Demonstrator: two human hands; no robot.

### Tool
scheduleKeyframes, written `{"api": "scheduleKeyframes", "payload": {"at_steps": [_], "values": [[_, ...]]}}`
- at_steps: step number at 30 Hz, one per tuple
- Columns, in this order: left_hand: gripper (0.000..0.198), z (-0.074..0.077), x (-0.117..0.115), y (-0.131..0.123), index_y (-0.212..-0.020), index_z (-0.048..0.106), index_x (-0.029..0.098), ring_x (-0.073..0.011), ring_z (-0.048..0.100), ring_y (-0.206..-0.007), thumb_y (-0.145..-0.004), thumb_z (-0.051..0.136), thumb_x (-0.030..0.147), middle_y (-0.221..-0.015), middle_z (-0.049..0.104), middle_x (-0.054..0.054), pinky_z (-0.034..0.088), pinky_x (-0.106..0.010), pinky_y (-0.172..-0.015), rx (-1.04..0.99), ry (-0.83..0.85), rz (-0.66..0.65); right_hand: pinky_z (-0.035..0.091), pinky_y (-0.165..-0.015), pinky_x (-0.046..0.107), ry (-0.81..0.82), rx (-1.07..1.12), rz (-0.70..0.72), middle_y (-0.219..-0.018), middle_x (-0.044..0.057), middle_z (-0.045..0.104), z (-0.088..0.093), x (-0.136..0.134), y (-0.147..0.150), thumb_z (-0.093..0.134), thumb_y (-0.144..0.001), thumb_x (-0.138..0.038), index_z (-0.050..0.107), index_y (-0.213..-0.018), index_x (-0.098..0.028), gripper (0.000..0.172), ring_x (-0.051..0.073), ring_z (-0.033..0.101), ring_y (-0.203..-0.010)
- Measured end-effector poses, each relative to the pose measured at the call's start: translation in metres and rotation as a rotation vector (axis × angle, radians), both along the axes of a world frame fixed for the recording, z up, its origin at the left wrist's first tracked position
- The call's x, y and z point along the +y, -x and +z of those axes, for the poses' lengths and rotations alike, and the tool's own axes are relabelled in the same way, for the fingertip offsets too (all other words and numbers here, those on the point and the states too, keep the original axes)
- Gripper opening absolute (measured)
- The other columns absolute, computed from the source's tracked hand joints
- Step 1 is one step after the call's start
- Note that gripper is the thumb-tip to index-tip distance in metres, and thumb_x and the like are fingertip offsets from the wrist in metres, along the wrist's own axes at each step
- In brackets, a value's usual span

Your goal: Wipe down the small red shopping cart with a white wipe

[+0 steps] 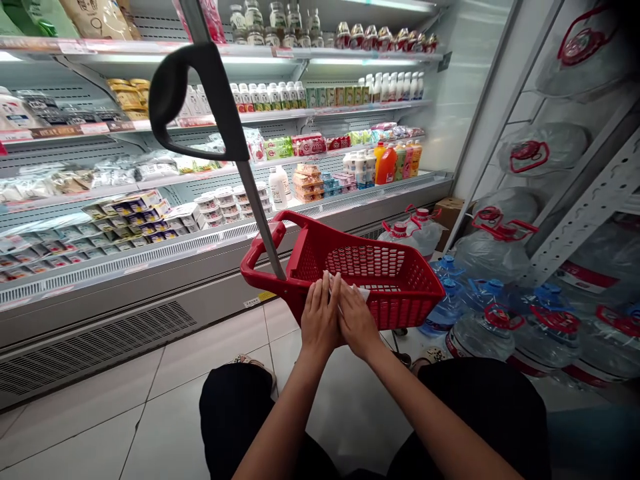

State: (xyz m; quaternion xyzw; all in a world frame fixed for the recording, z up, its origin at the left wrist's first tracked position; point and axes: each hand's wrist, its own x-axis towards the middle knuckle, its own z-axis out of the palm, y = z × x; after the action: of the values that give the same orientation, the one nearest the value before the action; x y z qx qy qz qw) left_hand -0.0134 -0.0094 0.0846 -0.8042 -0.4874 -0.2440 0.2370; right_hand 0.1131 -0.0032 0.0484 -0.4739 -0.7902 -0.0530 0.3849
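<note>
Both hands meet over the near rim of a red rolling basket (410,310), backs up, with fingers stretched forward and close together. My left hand (320,317) and my right hand (356,320) touch along their inner edges. A thin white sheet (366,292), perhaps paper or tissue, shows from under the right fingers and between the hands. My thumbs and most of the sheet are hidden. The basket's grey pole (257,203) with a black handle (200,107) leans up to the left, and its red carrying grip (263,243) lies at the left end.
An open refrigerated display (210,247) with packaged goods runs across the back and left. Large water bottles (480,333) crowd the floor at right, beside a perforated metal shelf post (585,207). My knees (240,407) flank my arms above the tiled floor (170,413).
</note>
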Motion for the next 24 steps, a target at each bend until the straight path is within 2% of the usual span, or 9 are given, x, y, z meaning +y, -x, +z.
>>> {"api": "scheduleKeyframes", "payload": {"at_steps": [2,4,8,11,14,17,20,22,24], "values": [[0.087,0.000,-0.001,0.001,-0.168,0.019,0.017,-0.0281,0.034,-0.156,-0.089,0.054,0.014,-0.172,0.031,-0.013,0.029,-0.048,-0.130,0.009,-0.006,0.006,0.023,-0.131,0.050,0.009,-0.038,0.002,-0.171,0.006,0.033,-0.004,-0.004,-0.017,0.028,-0.108,-0.020,0.005,-0.170,-0.025,0.066,0.020,0.026,-0.159],[0.092,-0.001,-0.002,0.001,-0.169,0.019,0.019,-0.0297,0.036,-0.156,-0.085,0.057,0.012,-0.172,0.029,-0.013,0.029,-0.049,-0.130,0.011,-0.002,0.015,0.022,-0.130,0.051,0.030,-0.071,-0.050,-0.171,0.004,0.033,-0.015,-0.009,-0.052,0.028,-0.109,-0.022,0.008,-0.170,-0.028,0.065,0.021,0.026,-0.159],[0.094,-0.001,-0.003,-0.002,-0.168,0.023,0.019,-0.0316,0.037,-0.154,-0.081,0.060,0.011,-0.172,0.030,-0.014,0.029,-0.050,-0.130,0.003,0.005,0.023,0.024,-0.129,0.054,0.069,-0.018,-0.284,-0.170,0.004,0.035,-0.042,-0.023,-0.134,0.026,-0.110,-0.027,0.014,-0.169,-0.030,0.061,0.022,0.029,-0.158],[0.094,-0.001,-0.004,-0.006,-0.167,0.025,0.019,-0.0327,0.039,-0.153,-0.081,0.061,0.012,-0.171,0.032,-0.014,0.029,-0.050,-0.129,-0.009,0.008,0.027,0.023,-0.128,0.058,0.096,0.066,-0.410,-0.169,0.005,0.037,-0.048,-0.028,-0.160,0.026,-0.111,-0.031,0.020,-0.168,-0.031,0.058,0.024,0.032,-0.157],[0.093,-0.003,-0.006,-0.011,-0.167,0.026,0.020,-0.0336,0.040,-0.153,-0.081,0.062,0.014,-0.171,0.033,-0.014,0.030,-0.051,-0.129,-0.024,0.014,0.029,0.025,-0.127,0.059,0.092,0.098,-0.376,-0.166,0.006,0.043,-0.038,-0.023,-0.132,0.025,-0.111,-0.032,0.023,-0.168,-0.030,0.057,0.025,0.033,-0.157],[0.090,-0.005,-0.009,-0.014,-0.167,0.027,0.019,-0.0323,0.038,-0.154,-0.084,0.061,0.016,-0.171,0.032,-0.013,0.029,-0.049,-0.130,-0.038,0.015,0.019,0.025,-0.129,0.056,0.067,0.056,-0.184,-0.166,0.006,0.043,-0.021,-0.014,-0.072,0.026,-0.110,-0.027,0.020,-0.169,-0.028,0.059,0.023,0.032,-0.157],[0.082,0.000,-0.010,-0.006,-0.167,0.027,0.018,-0.0252,0.037,-0.155,-0.090,0.053,0.015,-0.171,0.034,-0.009,0.025,-0.043,-0.132,-0.024,0.010,-0.028,0.027,-0.129,0.053,0.021,0.050,-0.025,-0.168,0.006,0.039,-0.008,-0.012,-0.027,0.029,-0.109,-0.024,0.016,-0.169,-0.027,0.062,0.022,0.031,-0.158],[0.076,0.009,-0.009,0.005,-0.166,0.031,0.019,-0.0212,0.038,-0.155,-0.093,0.050,0.015,-0.169,0.037,-0.006,0.019,-0.041,-0.134,-0.023,0.008,-0.052,0.027,-0.129,0.052,0.005,0.046,0.021,-0.168,0.006,0.039,-0.006,-0.013,-0.022,0.029,-0.108,-0.023,0.016,-0.169,-0.027,0.063,0.022,0.032,-0.157],[0.067,0.019,-0.007,0.019,-0.161,0.041,0.021,-0.0230,0.038,-0.155,-0.095,0.052,0.019,-0.168,0.040,-0.004,0.008,-0.047,-0.135,-0.062,-0.010,-0.020,0.027,-0.129,0.052,0.010,0.034,0.020,-0.167,0.005,0.041,-0.010,-0.015,-0.036,0.028,-0.108,-0.023,0.017,-0.169,-0.028,0.062,0.022,0.035,-0.156]]}}
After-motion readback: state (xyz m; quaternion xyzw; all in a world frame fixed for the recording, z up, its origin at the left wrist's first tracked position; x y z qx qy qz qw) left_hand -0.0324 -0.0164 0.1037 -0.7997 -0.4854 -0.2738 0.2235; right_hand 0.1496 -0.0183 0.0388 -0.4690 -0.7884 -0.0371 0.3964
